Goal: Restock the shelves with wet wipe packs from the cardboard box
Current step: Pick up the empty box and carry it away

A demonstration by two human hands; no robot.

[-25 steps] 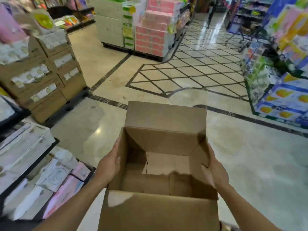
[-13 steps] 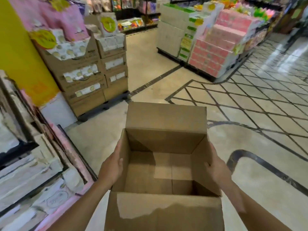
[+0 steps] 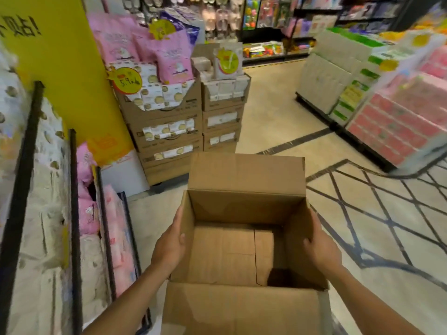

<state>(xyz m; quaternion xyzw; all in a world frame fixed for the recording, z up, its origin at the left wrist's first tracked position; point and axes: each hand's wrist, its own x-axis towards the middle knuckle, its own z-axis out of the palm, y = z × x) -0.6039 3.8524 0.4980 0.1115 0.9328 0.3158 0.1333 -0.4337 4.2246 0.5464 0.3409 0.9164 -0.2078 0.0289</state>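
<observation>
An open brown cardboard box [image 3: 245, 172] is held in front of me at waist height, flaps up, and its inside shows only bare cardboard. My left hand [image 3: 169, 247] grips the box's left wall, thumb over the rim. My right hand [image 3: 319, 250] grips the right wall the same way. To my left runs a black-framed shelf [image 3: 72, 189] packed with white patterned packs [image 3: 48, 213] and pink packs [image 3: 116, 238]; blur hides their labels.
A yellow pillar [image 3: 60, 56] stands behind the shelf. Stacked display cartons [image 3: 167, 131] with packs and a price tag stand ahead left. A pallet of pink and white goods [image 3: 391, 122] is at the right. Shiny tiled floor [image 3: 278, 122] lies between them.
The view has swung left, bringing the shelf, yellow pillar and display cartons closer into sight. Both hands keep the same grip on the box.
</observation>
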